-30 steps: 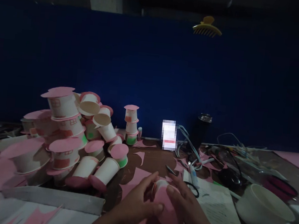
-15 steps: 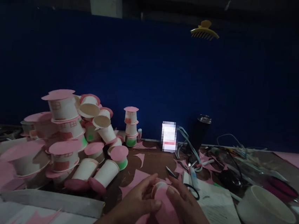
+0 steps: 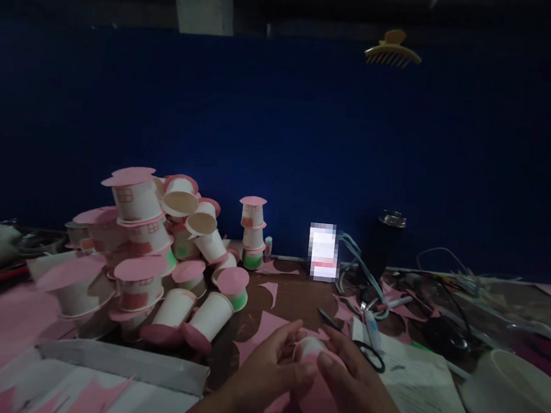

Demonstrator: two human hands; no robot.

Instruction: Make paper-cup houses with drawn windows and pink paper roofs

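Note:
Between my two hands is a small white paper cup [image 3: 310,347] with a pink paper disc [image 3: 321,402] against one end. My left hand [image 3: 267,369] is wrapped round the cup's left side, its thumb lying on the disc. From the right, my right hand [image 3: 355,375] grips the same cup, its thumb pressed on the disc too. Much of the cup is hidden by the fingers. Under the hands lies a sheet of pink paper [image 3: 264,329]. Scissors [image 3: 372,355] rest just beyond my right hand, on a printed paper sheet [image 3: 413,392].
Many paper cups with pink discs [image 3: 138,287] are piled at left, beside a narrow cup stack [image 3: 253,235]. A white box [image 3: 128,362] with pink scraps is near front left. A lit phone [image 3: 322,253], black flask [image 3: 388,250], computer mouse [image 3: 445,336] and white bowl [image 3: 505,397] stand rightward.
The whole view has shifted, so the scene sits further right in the picture. Both hands keep hold of the cup and disc, with the left thumb slightly further over the disc.

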